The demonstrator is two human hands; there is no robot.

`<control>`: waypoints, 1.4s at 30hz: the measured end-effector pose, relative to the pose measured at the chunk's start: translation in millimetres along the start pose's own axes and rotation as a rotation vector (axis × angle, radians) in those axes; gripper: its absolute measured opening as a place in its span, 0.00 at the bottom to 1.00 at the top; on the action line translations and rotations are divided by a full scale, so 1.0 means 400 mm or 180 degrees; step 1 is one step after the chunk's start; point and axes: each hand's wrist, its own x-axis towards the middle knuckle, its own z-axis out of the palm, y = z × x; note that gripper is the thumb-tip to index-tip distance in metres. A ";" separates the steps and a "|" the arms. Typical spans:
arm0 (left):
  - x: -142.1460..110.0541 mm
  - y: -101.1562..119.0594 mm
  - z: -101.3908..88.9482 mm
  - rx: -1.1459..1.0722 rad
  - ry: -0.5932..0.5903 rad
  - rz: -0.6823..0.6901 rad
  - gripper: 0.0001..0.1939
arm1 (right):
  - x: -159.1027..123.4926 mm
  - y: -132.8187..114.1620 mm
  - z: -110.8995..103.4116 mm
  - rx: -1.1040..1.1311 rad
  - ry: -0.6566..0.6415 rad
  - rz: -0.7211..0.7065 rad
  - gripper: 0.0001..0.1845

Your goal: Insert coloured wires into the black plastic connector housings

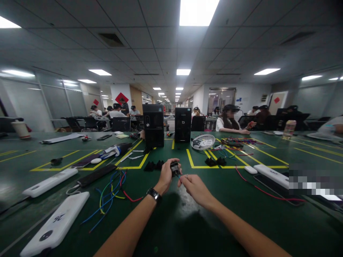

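My left hand (169, 174), with a dark watch on its wrist, is closed round a small black block with a greyish face (175, 168). It is held up above the green table, and its exact kind is too small to tell. My right hand (193, 186) pinches something thin and bluish at the block's lower edge, mostly hidden by the fingers. Loose blue, yellow, green and red wires (111, 194) lie on the table to the left of my left arm. Small black parts (154, 165) rest just beyond my left hand, and more black parts (215, 161) lie farther right.
White power banks (55, 223) lie at left, another (272, 175) at right beside a red wire (264, 189). Two black boxes (183, 125) stand ahead. A round white grille (203, 142) and tangled wires (238, 141) lie beyond. A person (230, 119) sits across the table (171, 228).
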 end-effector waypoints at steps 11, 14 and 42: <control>0.002 0.013 0.043 -0.0971 0.0673 -0.0367 0.16 | 0.012 0.044 0.049 -0.0200 0.0120 -0.0182 0.19; 0.004 0.004 0.031 -0.0738 0.0690 -0.0114 0.15 | 0.013 0.030 0.032 -0.0087 0.0188 -0.0095 0.18; -0.004 0.009 0.055 -0.1103 0.0732 -0.0310 0.20 | -0.003 0.048 0.085 0.0026 0.0173 -0.0194 0.18</control>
